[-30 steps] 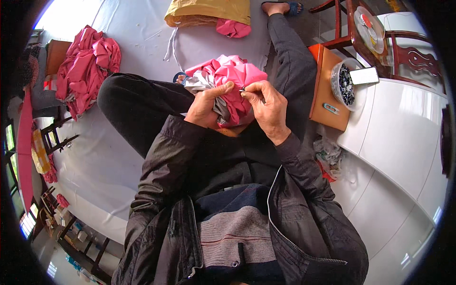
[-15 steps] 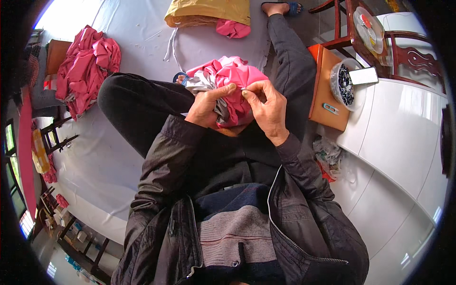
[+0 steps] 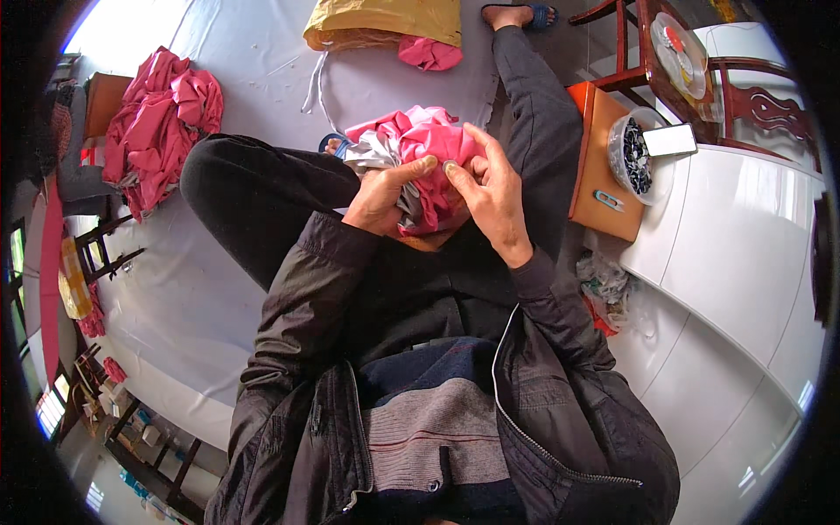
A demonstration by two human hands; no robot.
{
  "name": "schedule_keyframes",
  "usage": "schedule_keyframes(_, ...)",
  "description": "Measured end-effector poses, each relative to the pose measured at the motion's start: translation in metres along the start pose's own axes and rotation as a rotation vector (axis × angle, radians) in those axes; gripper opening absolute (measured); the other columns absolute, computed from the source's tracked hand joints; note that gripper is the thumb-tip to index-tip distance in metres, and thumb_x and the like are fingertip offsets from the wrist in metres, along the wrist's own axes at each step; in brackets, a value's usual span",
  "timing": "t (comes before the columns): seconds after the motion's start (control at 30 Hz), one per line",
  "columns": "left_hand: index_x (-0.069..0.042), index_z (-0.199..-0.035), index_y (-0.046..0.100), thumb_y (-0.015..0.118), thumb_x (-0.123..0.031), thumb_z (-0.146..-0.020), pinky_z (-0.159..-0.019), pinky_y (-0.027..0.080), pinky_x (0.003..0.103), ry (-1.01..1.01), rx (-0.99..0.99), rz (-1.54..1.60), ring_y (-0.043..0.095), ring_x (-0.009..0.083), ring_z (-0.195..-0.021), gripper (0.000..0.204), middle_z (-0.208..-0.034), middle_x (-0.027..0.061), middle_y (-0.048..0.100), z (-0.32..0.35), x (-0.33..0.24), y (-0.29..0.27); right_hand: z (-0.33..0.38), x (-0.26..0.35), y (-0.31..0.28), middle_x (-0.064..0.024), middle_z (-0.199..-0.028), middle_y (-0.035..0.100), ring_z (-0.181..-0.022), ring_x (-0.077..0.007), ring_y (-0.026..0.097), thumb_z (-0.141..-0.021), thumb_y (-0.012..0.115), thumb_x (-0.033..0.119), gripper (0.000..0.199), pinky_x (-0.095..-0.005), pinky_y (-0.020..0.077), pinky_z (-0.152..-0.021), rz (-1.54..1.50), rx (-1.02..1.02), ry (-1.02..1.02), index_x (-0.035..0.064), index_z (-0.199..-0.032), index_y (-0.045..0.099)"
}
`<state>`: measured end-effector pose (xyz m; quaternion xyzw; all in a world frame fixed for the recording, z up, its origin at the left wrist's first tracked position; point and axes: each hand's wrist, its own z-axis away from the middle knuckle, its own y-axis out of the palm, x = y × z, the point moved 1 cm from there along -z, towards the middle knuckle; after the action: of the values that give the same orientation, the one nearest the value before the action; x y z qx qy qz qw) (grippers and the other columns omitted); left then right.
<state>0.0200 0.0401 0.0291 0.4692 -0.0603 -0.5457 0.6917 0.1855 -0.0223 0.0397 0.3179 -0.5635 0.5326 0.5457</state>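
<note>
A bunched pink cloth garment (image 3: 427, 138) with a pale grey part showing sits over my lap between both hands. My left hand (image 3: 378, 199) grips its near left side, with the thumb laid on top. On the right side of the bundle, my right hand (image 3: 492, 203) pinches the fabric, thumb pressed down and forefinger raised along the far side. The two thumb tips are close together over a pink fold. Whether something tiny lies under my right thumb, I cannot make out.
An orange-brown box (image 3: 602, 162) on the right holds thread snips (image 3: 609, 201) and a clear tub (image 3: 632, 157) of small dark pieces, with a white phone-like slab (image 3: 670, 140) against it. Left lies a pink cloth heap (image 3: 162, 122); ahead, a yellow sack (image 3: 381, 24). Wooden chairs (image 3: 766, 109) stand far right.
My right hand has shifted from a raised pinch holding a small pale bit to resting against the bundle, fingers now behind the cloth. My left hand stays in place.
</note>
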Motion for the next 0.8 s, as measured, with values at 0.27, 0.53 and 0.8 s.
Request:
schedule_keyframes(0.27, 0.001, -0.128, 0.058, 0.065, 0.002, -0.093, -0.093, 0.059, 0.043, -0.021, 0.001, 0.002, 0.070, 0.0274, -0.104, 0.036, -0.118, 0.0146, 0.068, 0.001, -0.002, 0.000, -0.009, -0.022, 0.001, -0.0154, -0.089, 0.074, -0.081, -0.0155, 0.070, -0.090, 0.076, 0.021, 0.061, -0.0306, 0.0548, -0.073, -0.191, 0.059, 0.069, -0.0055, -0.138, 0.050)
schedule_keyframes(0.53, 0.005, -0.123, 0.060, 0.069, 0.005, -0.088, -0.088, 0.059, 0.039, 0.031, 0.000, -0.123, 0.071, 0.0246, -0.099, 0.036, -0.114, 0.0146, 0.069, -0.001, 0.000, -0.002, -0.010, -0.014, -0.009, -0.0170, -0.094, 0.074, -0.085, -0.0164, 0.071, -0.089, 0.079, 0.027, 0.045, -0.0294, 0.0551, -0.075, -0.020, 0.131, 0.194, -0.0064, -0.113, 0.062)
schedule_keyframes(0.8, 0.005, -0.111, 0.065, 0.071, 0.004, -0.087, -0.081, 0.058, 0.034, 0.058, -0.041, -0.162, 0.071, 0.0218, -0.091, 0.025, -0.105, 0.0122, 0.071, -0.007, 0.008, -0.009, -0.009, -0.014, -0.007, -0.0137, -0.081, 0.074, -0.072, -0.0142, 0.070, -0.090, 0.078, 0.033, 0.038, -0.0307, 0.0546, -0.066, -0.029, 0.119, 0.175, -0.0027, -0.099, 0.066)
